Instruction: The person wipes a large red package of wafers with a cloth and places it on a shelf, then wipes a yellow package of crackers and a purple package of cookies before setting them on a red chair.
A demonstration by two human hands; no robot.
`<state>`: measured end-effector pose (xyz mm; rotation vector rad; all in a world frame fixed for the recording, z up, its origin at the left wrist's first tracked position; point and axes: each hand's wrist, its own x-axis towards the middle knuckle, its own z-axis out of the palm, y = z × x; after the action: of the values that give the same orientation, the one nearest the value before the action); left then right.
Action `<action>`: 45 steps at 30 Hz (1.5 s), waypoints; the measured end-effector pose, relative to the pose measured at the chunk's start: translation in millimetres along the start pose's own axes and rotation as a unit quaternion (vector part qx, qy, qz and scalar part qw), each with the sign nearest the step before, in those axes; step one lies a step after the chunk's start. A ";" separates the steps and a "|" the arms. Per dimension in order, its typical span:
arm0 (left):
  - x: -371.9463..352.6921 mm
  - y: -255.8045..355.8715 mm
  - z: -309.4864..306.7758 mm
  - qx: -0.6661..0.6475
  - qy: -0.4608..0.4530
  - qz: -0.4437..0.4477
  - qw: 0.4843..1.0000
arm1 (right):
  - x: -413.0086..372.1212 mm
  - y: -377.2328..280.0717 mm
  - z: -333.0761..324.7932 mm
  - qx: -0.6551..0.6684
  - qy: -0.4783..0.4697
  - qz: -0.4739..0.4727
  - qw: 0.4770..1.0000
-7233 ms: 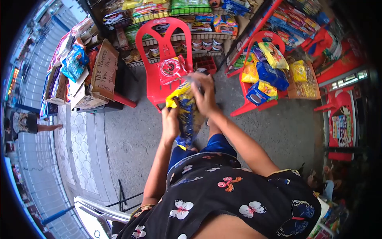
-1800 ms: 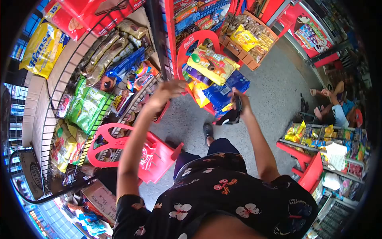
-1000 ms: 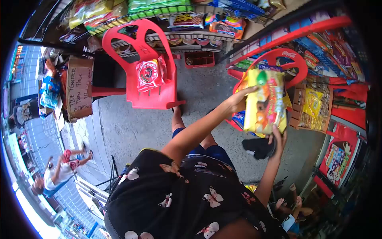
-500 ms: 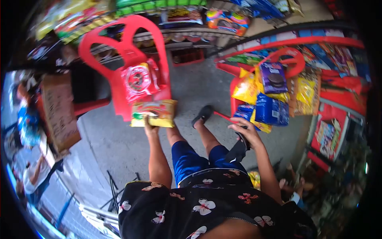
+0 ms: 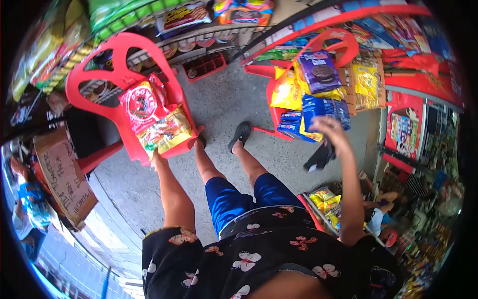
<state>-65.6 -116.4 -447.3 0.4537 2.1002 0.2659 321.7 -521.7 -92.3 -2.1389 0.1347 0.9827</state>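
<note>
- Yellow pack (image 5: 167,132) lies on the seat of the left red chair (image 5: 119,57), along its front edge, meeting the lower end of the red pack (image 5: 144,104); whether it overlaps that pack is hard to tell
- Left hand (image 5: 158,160) touches the yellow pack's near corner; whether it pinches or merely rests there cannot be told
- Right hand (image 5: 332,132) has its fingers loosely curled about a dark item (image 5: 321,157), which hangs below the palm
- With so little seat in front, the yellow pack might slip off if nudged or dragged by the withdrawing left hand
- The dangling dark item could catch the blue packs (image 5: 318,107) piled near it on the right red chair (image 5: 348,47), and the purple pack (image 5: 318,72) atop that heap might slide
- A foot in a dark clog (image 5: 240,137) stands between the chairs, and a cardboard box (image 5: 64,174) crowds the left side
</note>
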 end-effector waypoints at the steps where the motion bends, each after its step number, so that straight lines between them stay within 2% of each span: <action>1: -21.5 4.5 -10.2 0.114 0.135 -0.003 0.984 | 17.9 -1.4 -26.7 0.006 0.057 -0.017 0.998; 2: -26.7 -6.2 -6.9 0.099 0.182 0.073 0.976 | 36.7 -1.2 -58.8 0.028 0.074 -0.018 0.997; 3: -22.0 -18.4 -9.7 0.106 0.149 0.151 0.971 | 58.4 -1.5 -89.2 0.047 0.092 -0.021 0.994; 4: -25.9 -22.8 -13.8 0.170 0.110 0.202 0.958 | 88.8 6.1 -110.4 0.016 0.139 -0.064 0.988; 5: -2.1 -38.3 -14.8 0.154 0.030 0.252 0.955 | 114.9 11.4 -129.5 -0.018 0.183 -0.106 0.977; 7: -34.3 -50.8 -11.4 0.113 -0.125 0.186 0.968 | 142.7 -2.5 -143.5 -0.071 0.184 -0.029 0.980; 8: -50.0 -58.6 -6.2 0.131 -0.187 0.180 0.957 | 152.9 -6.6 -147.4 -0.070 0.184 -0.029 0.980; 10: -94.4 -69.7 7.0 0.165 -0.272 0.166 0.933 | 171.5 -9.6 -149.2 0.022 0.050 0.099 0.994; 11: -106.1 -77.9 15.3 0.171 -0.316 0.190 0.914 | 180.9 -5.7 -150.8 0.026 0.041 0.101 0.994; 13: -134.4 -90.0 39.2 0.202 -0.367 0.236 0.877 | 194.3 5.2 -155.3 0.025 -0.036 0.114 0.993; 15: -164.3 -101.1 75.3 0.173 -0.408 0.241 0.863 | 200.1 9.3 -158.0 0.006 -0.032 0.101 0.994; 17: -226.5 -99.5 110.7 0.130 -0.468 0.242 0.840 | 205.2 7.2 -155.9 -0.042 -0.023 0.073 0.996; 18: -261.9 -95.3 129.0 0.118 -0.492 0.243 0.828 | 197.6 -1.0 -157.7 -0.007 -0.041 0.079 0.996; 20: -322.3 -87.2 160.9 0.140 -0.556 0.302 0.761 | 204.7 -0.5 -159.7 -0.020 -0.050 0.069 0.996; 23: -391.2 -76.4 205.7 0.162 -0.610 0.321 0.706 | 203.6 -4.5 -158.1 -0.012 -0.051 0.047 0.998; 24: -418.0 -69.2 211.1 0.163 -0.624 0.325 0.692 | 194.2 -10.8 -157.1 0.016 -0.037 -0.008 0.999; 25: -434.9 -65.5 215.7 0.163 -0.623 0.325 0.692 | 182.0 -18.4 -155.4 0.044 -0.023 -0.062 0.997; 27: -465.2 -59.0 220.6 0.151 -0.687 0.324 0.633 | 160.9 -23.7 -151.3 0.017 0.005 -0.036 0.999; 29: -501.3 -55.7 200.1 0.144 -0.704 0.292 0.632 | 140.8 -13.6 -145.1 -0.017 0.116 -0.193 0.974; 31: -540.3 -51.6 173.5 0.141 -0.730 0.206 0.636 | 84.7 -15.2 -117.7 -0.159 0.255 -0.299 0.906; 33: -573.5 -51.6 147.6 0.081 -0.722 0.099 0.679 | 0.7 -43.6 -73.2 -0.322 0.322 -0.253 0.854; 34: -581.3 -54.5 144.4 0.017 -0.744 0.068 0.665 | -19.3 -37.2 -54.6 -0.350 0.305 -0.305 0.832; 35: -592.9 -54.1 136.0 -0.056 -0.728 0.089 0.678 | -35.3 -29.2 -39.8 -0.377 0.286 -0.355 0.806; 37: -581.0 -43.2 125.4 -0.077 -0.711 0.067 0.696 | -61.1 -21.4 -23.3 -0.382 0.240 -0.451 0.770; 39: -578.9 -23.0 107.1 -0.102 -0.724 0.091 0.676 | -79.8 -19.7 -18.4 -0.313 0.134 -0.528 0.778; 40: -570.0 -16.5 101.6 -0.115 -0.731 0.067 0.669 | -83.4 -15.3 -14.2 -0.229 0.098 -0.552 0.796; 41: -560.7 -9.9 96.7 -0.129 -0.736 0.043 0.663 | -84.7 -15.0 -16.1 -0.157 0.058 -0.592 0.788; 42: -554.9 -1.9 94.4 -0.126 -0.723 -0.005 0.679 | -88.7 -9.8 -19.3 -0.112 0.038 -0.555 0.823; 43: -555.4 7.9 89.9 -0.145 -0.728 -0.017 0.670 | -93.2 -5.2 -20.9 -0.069 0.019 -0.515 0.855; 44: -557.4 15.7 82.3 -0.137 -0.734 -0.007 0.665 | -96.3 -5.7 -20.5 0.003 0.032 -0.429 0.903; 45: -564.3 25.7 71.8 -0.130 -0.741 0.002 0.659 | -94.4 -7.9 -25.8 0.042 0.005 -0.337 0.941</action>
<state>277.8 -328.6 -45.7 0.2889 0.4099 0.0936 274.5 -553.1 -12.1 -1.8955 -0.5134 0.5446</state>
